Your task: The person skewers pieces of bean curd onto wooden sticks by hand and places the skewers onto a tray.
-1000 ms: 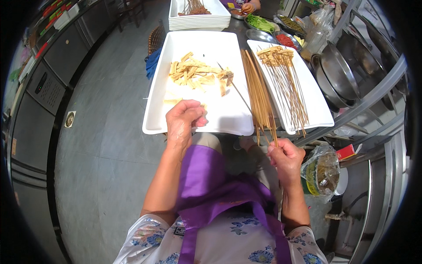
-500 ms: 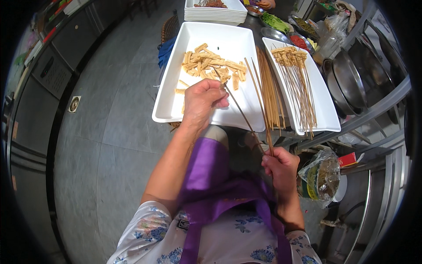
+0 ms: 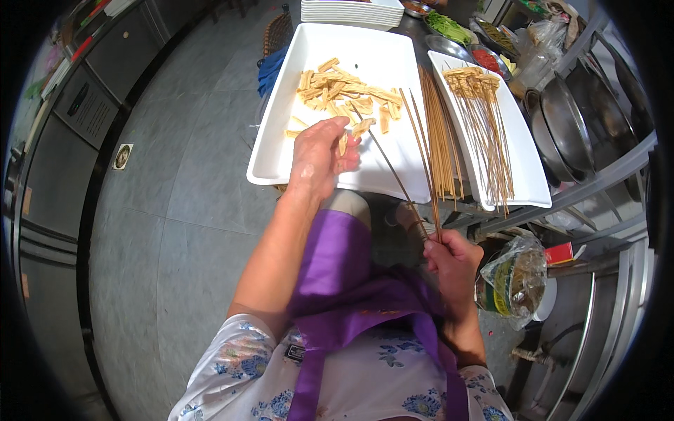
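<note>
My left hand (image 3: 319, 154) is over the near part of a white tray (image 3: 263, 158), its fingers curled around a short piece of yellow bean curd stick (image 3: 342, 144). Just beside the fingertips, another piece (image 3: 364, 128) sits near the upper end of a thin brown skewer (image 3: 390, 165). That skewer slants down into my right hand (image 3: 455, 261), which is closed round its lower end together with a few more skewers (image 3: 423, 151). A loose heap of bean curd stick pieces (image 3: 337, 85) lies in the tray.
A bundle of bare skewers (image 3: 441, 140) lies between the tray and a narrower white tray (image 3: 528, 175) of loaded skewers (image 3: 484, 119). Stacked white trays (image 3: 351, 15), bowls of greens (image 3: 449, 28) and red food (image 3: 486, 59) stand behind. Metal basins (image 3: 562, 119) lean at the right.
My left hand has eased its pinch at the skewer tip and drawn slightly back. A bean curd piece now shows on the skewer, with another in the fingers. My right hand keeps its grip.
</note>
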The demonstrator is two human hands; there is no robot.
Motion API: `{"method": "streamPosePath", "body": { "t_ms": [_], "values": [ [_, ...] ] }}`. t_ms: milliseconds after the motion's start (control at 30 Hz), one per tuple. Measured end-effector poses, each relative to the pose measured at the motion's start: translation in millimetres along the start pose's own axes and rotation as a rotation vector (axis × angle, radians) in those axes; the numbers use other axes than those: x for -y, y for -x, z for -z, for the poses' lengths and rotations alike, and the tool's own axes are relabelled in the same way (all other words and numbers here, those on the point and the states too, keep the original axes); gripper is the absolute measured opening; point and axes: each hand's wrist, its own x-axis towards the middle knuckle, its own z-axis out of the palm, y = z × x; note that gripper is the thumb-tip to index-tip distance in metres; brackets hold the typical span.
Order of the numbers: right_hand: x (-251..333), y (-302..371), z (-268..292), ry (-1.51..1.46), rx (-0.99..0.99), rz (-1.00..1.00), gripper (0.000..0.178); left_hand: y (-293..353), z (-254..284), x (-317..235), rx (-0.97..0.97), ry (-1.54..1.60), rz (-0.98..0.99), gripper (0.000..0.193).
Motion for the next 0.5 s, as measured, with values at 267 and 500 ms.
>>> {"method": "streamPosePath", "body": {
  "t_ms": [267, 500],
  "values": [
    [-16, 5, 7, 0.065, 0.063, -0.125, 0.01, 1, 6, 0, -0.039, -0.003, -0.069, 0.031],
    [-16, 4, 7, 0.111, 0.078, -0.118, 0.01, 0, 9, 3, -0.052, -0.041, -0.164, 0.026]
  ]
}}
